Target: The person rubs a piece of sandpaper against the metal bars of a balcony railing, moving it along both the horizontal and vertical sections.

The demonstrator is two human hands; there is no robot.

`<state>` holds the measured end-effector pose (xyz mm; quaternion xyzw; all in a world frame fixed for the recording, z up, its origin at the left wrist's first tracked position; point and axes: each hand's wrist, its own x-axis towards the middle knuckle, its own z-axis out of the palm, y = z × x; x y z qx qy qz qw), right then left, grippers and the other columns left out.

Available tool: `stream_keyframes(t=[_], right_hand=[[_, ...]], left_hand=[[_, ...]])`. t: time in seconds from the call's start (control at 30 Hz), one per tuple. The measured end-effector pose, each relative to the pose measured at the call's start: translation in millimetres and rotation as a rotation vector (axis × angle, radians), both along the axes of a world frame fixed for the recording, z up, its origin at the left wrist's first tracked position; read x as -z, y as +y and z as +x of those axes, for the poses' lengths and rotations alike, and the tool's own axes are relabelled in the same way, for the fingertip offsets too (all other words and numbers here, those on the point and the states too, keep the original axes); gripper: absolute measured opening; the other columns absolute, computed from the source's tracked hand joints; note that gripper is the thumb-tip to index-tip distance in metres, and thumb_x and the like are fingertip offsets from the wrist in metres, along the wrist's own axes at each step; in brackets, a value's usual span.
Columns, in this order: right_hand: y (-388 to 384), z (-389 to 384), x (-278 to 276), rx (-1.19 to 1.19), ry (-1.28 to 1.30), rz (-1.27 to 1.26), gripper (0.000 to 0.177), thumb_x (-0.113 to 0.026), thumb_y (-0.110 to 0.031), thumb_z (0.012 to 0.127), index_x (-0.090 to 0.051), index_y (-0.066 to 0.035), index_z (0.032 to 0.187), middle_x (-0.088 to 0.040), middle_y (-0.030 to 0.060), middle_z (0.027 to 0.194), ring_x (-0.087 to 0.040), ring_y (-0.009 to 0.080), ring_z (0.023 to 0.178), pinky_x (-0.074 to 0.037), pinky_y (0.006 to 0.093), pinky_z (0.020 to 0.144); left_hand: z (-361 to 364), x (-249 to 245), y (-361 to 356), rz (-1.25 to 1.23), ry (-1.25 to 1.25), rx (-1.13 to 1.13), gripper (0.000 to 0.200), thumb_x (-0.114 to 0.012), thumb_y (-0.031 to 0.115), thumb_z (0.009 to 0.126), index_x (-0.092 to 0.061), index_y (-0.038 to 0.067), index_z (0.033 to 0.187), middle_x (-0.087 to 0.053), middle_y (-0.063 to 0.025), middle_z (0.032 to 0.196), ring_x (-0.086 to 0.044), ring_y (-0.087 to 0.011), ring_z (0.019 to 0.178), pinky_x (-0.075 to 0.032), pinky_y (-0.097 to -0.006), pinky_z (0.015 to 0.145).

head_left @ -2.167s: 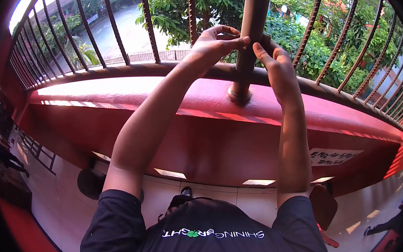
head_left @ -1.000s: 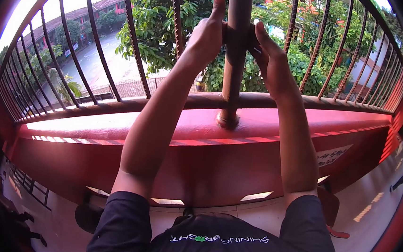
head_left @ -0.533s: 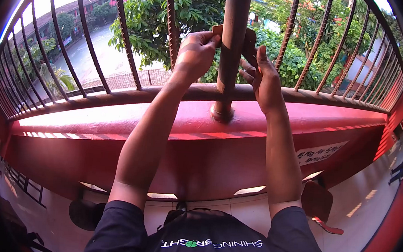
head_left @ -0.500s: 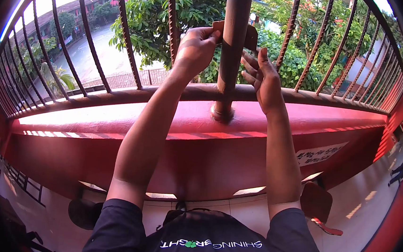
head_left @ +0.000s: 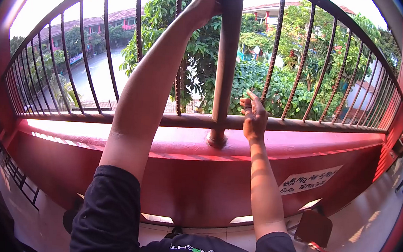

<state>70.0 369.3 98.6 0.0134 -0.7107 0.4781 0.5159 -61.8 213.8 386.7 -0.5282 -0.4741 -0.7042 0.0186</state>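
Observation:
My left hand (head_left: 206, 5) is raised to the top of the view, against the left side of the thick brown vertical post (head_left: 227, 57). Its fingers are partly cut off by the frame edge, and what they hold, if anything, is hidden. Lower down, right of the post, my right hand (head_left: 255, 116) is up near the lower rail (head_left: 173, 120), fingers apart and partly bent, with nothing in it. The brown piece seen earlier behind the post does not show now.
Thin twisted bars (head_left: 306, 63) stand on both sides of the post. Below runs a red ledge (head_left: 92, 134) over a red wall with a lettered white sign (head_left: 311, 179). A brown chair (head_left: 314, 228) stands at lower right. Trees (head_left: 271, 84) grow beyond the railing.
The view has tilted upward, so the railing sits lower in it. My left hand has moved up along the post; my right hand has dropped to near the lower rail.

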Motion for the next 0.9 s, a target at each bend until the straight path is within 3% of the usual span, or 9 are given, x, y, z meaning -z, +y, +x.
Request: stream_keyframes(t=[0.1,0.17,0.2,0.23,0.3,0.43,0.7,0.8,0.9], right_hand=[[3.8,17.1,7.0,-0.109,-0.002,-0.033,0.034,-0.054,-0.021,0.103,-0.059,-0.002,0.130,-0.072,0.0150,0.100,-0.070,0.0194,0.094,-0.055,0.0329,0.083],[11.5,39.1,33.3,-0.313,0.112,-0.261,0.033,-0.049,-0.022,0.104,-0.061,-0.003,0.129,-0.073,0.0125,0.100,-0.070,0.0187,0.095,-0.055,0.0315,0.082],[12.6,62.3,46.8,-0.193,0.060,-0.239,0.033,-0.047,-0.022,0.104,-0.062,-0.003,0.127,-0.073,0.0116,0.100,-0.070,0.0183,0.094,-0.055,0.0311,0.082],[13.4,89.4,65.2,-0.073,0.009,-0.217,0.034,-0.045,-0.022,0.104,-0.064,-0.003,0.125,-0.073,0.0107,0.100,-0.069,0.0180,0.093,-0.055,0.0306,0.082],[22.7,143.4,119.6,0.111,0.029,-0.228,0.034,-0.043,-0.020,0.104,-0.066,-0.002,0.121,-0.073,0.0098,0.098,-0.069,0.0172,0.090,-0.054,0.0301,0.080],[10.9,280.8,254.6,0.612,-0.092,-0.346,0.034,-0.046,-0.029,0.104,-0.068,-0.004,0.110,-0.069,0.0053,0.087,-0.065,0.0131,0.080,-0.051,0.0256,0.067],[-132.4,519.9,510.2,1.207,-0.603,-0.787,0.035,-0.044,-0.024,0.102,-0.065,0.003,0.108,-0.068,0.0150,0.081,-0.067,0.0245,0.074,-0.052,0.0370,0.062],[-194.6,561.4,577.3,1.222,-0.732,-0.818,0.036,-0.043,-0.025,0.102,-0.066,0.003,0.108,-0.070,0.0165,0.086,-0.069,0.0271,0.076,-0.055,0.0390,0.069],[-290.8,563.7,558.2,0.804,-1.079,-1.608,0.037,-0.049,-0.044,0.099,-0.059,-0.008,0.095,-0.043,-0.0012,0.069,-0.031,0.0123,0.055,-0.027,0.0332,0.048]], left_hand=[[12.8,0.9,3.6,0.004,0.037,0.086,0.035,-0.038,0.032,0.108,-0.053,0.004,0.123,-0.069,-0.0123,0.103,-0.070,-0.0216,0.088,-0.058,-0.0338,0.078],[0.9,-7.1,10.5,-0.001,-0.113,-0.191,0.033,-0.037,0.030,0.108,-0.055,0.004,0.119,-0.068,-0.0127,0.100,-0.070,-0.0213,0.085,-0.059,-0.0337,0.072],[-33.0,-4.2,-22.8,-0.060,0.164,0.568,0.031,-0.038,0.026,0.106,-0.056,0.004,0.116,-0.069,-0.0124,0.100,-0.071,-0.0213,0.083,-0.060,-0.0335,0.070],[-31.8,-14.6,-14.1,-0.060,0.169,0.581,0.031,-0.038,0.026,0.106,-0.056,0.004,0.116,-0.069,-0.0124,0.100,-0.071,-0.0213,0.083,-0.060,-0.0335,0.070],[-18.5,-35.4,12.9,0.203,-0.117,-0.238,0.030,-0.040,0.023,0.105,-0.058,0.003,0.119,-0.069,-0.0098,0.099,-0.069,-0.0198,0.081,-0.057,-0.0318,0.065],[15.7,13.5,25.5,0.297,0.009,-0.549,0.039,-0.047,0.032,0.104,-0.071,0.002,0.109,-0.072,-0.0157,0.096,-0.066,-0.0222,0.086,-0.048,-0.0384,0.077],[18.0,2.2,5.2,0.226,0.152,-0.551,0.033,-0.048,0.024,0.096,-0.073,0.004,0.106,-0.071,-0.0234,0.097,-0.069,-0.0331,0.085,-0.051,-0.0412,0.079],[4.0,-4.0,7.2,0.224,0.006,-0.140,0.031,-0.046,0.022,0.101,-0.072,0.003,0.100,-0.070,-0.0062,0.087,-0.062,-0.0137,0.073,-0.049,-0.0302,0.065],[-10.9,37.7,18.7,0.109,0.153,-0.485,0.039,-0.046,0.029,0.101,-0.070,-0.001,0.099,-0.069,-0.0242,0.083,-0.067,-0.0338,0.075,-0.050,-0.0441,0.073]])
